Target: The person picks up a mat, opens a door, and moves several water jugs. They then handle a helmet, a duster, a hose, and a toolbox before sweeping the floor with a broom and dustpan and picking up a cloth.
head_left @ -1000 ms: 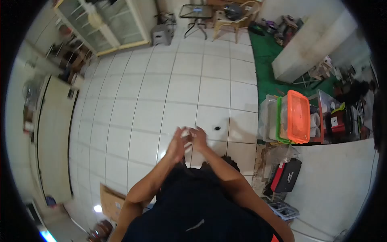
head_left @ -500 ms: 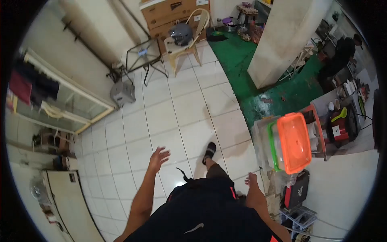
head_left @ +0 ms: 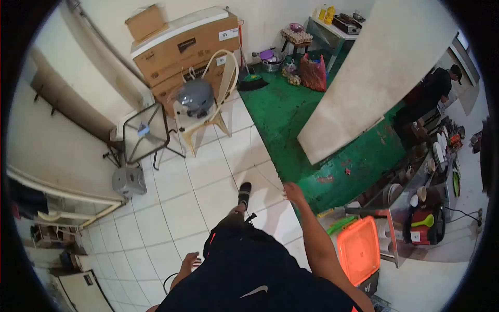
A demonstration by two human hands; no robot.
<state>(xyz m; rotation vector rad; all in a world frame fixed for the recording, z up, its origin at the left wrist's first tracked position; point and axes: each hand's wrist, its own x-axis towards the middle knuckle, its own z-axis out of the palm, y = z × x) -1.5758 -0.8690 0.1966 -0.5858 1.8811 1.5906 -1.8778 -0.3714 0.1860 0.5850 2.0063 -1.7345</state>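
My left hand (head_left: 192, 260) hangs low beside my dark shorts, its fingers apart and nothing in it. My right hand (head_left: 292, 192) is held out in front of me above the edge between white tiles and green floor. Its fingers look partly spread, with no object in them. Nearest to my right arm is an orange plastic container (head_left: 358, 250) with a green-rimmed one beside it. One foot in a dark sock and sandal (head_left: 244, 193) is forward on the white tiles (head_left: 208, 208).
Ahead stand a beige chair (head_left: 227, 88) bearing a grey helmet (head_left: 195, 97), a glass-topped table (head_left: 145, 132), a grey stool (head_left: 129, 181) and large cardboard boxes (head_left: 187, 47). A pillar (head_left: 364, 88) rises from the green floor. A person (head_left: 431, 93) is at a counter on the right.
The view has moved forward, so the chair, boxes and pillar look nearer. My right hand has swung forward and up in view, and my left hand has dropped back toward my body.
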